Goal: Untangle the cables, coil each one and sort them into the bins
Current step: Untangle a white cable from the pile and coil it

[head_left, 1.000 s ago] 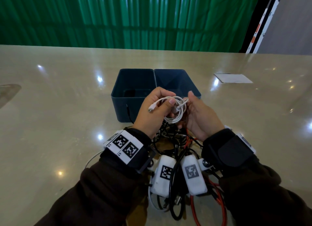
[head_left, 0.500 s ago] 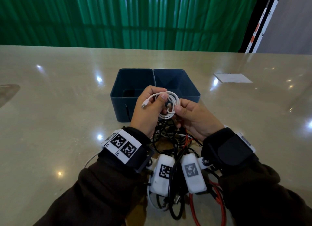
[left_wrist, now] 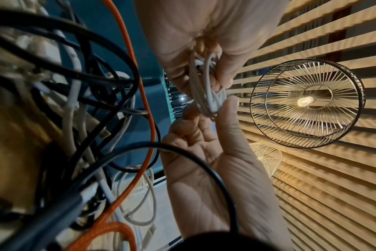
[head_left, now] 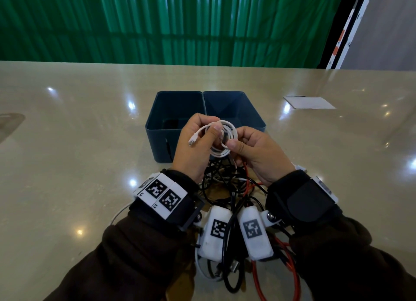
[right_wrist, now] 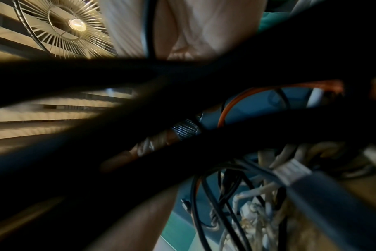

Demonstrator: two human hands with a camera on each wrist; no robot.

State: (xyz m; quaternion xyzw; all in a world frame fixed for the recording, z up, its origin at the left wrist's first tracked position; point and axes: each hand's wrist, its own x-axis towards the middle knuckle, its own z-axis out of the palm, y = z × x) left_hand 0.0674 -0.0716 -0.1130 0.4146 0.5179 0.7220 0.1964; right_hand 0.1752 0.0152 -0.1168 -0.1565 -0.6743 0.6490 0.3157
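White cable (head_left: 221, 141) now wound into tight coil, gripped by left hand (head_left: 198, 147) and pinched by right hand (head_left: 256, 152) at frame centre, above tangle (head_left: 227, 183) on desk (head_left: 67, 165). Plug end drawn closer over last second; drop into blue bins (head_left: 162, 129) judged near.

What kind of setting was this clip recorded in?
Probably a café or lounge rather than a workshop: a long glossy beige stone table, a wire-cage pendant lamp under a wooden slatted ceiling, and green pleated curtains.

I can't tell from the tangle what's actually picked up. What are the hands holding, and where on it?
Both hold the coiled white cable: left hand grips its left side, right hand pinches its right edge.
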